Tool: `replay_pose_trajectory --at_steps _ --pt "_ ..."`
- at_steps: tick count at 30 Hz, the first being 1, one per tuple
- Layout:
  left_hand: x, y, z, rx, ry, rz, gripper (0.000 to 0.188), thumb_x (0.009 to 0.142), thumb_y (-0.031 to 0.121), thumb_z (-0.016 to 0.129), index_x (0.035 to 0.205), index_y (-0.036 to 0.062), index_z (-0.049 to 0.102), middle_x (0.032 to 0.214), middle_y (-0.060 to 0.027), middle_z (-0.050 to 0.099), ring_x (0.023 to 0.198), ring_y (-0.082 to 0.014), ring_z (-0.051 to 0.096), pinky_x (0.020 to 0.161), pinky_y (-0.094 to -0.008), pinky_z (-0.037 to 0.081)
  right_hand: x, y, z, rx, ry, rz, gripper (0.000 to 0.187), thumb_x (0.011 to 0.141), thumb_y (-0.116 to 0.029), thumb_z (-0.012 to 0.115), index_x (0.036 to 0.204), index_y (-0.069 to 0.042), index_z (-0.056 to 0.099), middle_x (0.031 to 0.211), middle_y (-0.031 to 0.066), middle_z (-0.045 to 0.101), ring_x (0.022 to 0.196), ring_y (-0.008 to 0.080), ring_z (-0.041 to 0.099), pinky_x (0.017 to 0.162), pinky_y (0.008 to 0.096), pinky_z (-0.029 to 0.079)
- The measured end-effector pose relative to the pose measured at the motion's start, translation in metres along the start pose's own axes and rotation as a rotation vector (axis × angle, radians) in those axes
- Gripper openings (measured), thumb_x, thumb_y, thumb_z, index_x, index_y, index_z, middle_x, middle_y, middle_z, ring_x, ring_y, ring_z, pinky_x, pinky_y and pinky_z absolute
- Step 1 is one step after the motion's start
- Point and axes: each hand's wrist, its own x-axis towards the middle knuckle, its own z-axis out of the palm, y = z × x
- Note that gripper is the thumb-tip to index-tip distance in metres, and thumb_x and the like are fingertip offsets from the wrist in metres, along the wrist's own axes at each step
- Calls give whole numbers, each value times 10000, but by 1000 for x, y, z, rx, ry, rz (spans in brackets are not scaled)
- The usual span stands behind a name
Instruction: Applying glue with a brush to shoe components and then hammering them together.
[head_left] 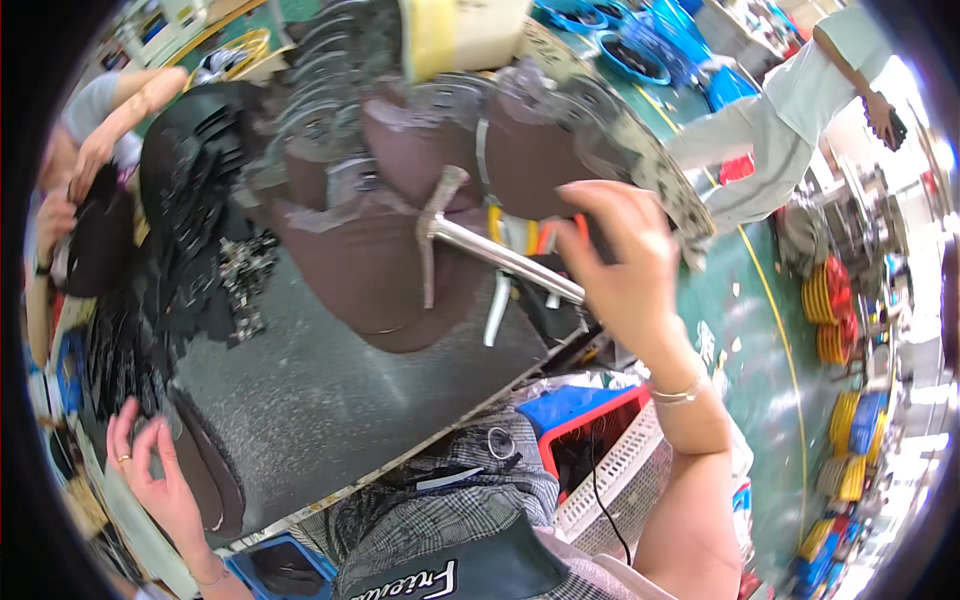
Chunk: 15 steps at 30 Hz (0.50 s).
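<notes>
My right hand point(630, 265) is open and blurred, its fingers spread close to the handle end of a metal hammer point(500, 255). The hammer lies slanted across several curved, dark brown panels point(350, 260) with clear film along their edges. Beside its handle is a yellow and orange item point(518, 232), partly hidden; its kind is unclear. At the lower left my left hand point(155, 470) is open, fingers apart and holding nothing visible. Next to it, long dark rounded pieces point(212, 475) lie at the corner of the black worktable point(330, 420).
Small metal bits point(245, 275) and stacked black pieces point(200, 160) cover the table's left side. Across it, a co-worker's hands hold a black piece point(100, 235). A red and blue crate point(585, 415) stands near my lap. Another person point(775, 125) is on the green floor at right.
</notes>
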Motion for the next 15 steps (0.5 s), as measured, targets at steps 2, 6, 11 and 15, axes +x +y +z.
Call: replay_pose_trajectory --at_steps 2,6,11,15 --pt "10 17 11 -167 -26 14 94 941 29 513 951 15 606 1124 -85 612 1258 -292 406 1053 -409 295 -36 34 -42 -122 167 161 228 773 -42 721 993 -47 660 945 125 662 865 302 624 786 375 497" --pt "40 87 29 -402 -103 155 176 972 55 449 838 10 553 937 -64 611 1171 -276 420 1014 -390 304 -178 107 -126 -534 -126 678 348 828 -170 714 1116 -9 602 1060 189 631 987 346 600 874 422 464" --pt "49 155 29 -479 -307 401 262 967 165 527 754 17 570 948 -39 680 1239 -282 408 1040 -424 261 -290 82 -194 -635 -127 1059 464 849 -273 700 1169 38 575 1114 223 612 1056 371 565 924 437 437" --pt "51 205 25 -497 -382 674 281 960 298 563 829 79 680 1050 -32 703 1331 -305 360 1074 -432 229 -354 47 -229 -805 -71 1163 473 855 -297 696 1175 35 589 1142 225 618 1101 365 553 969 422 411"
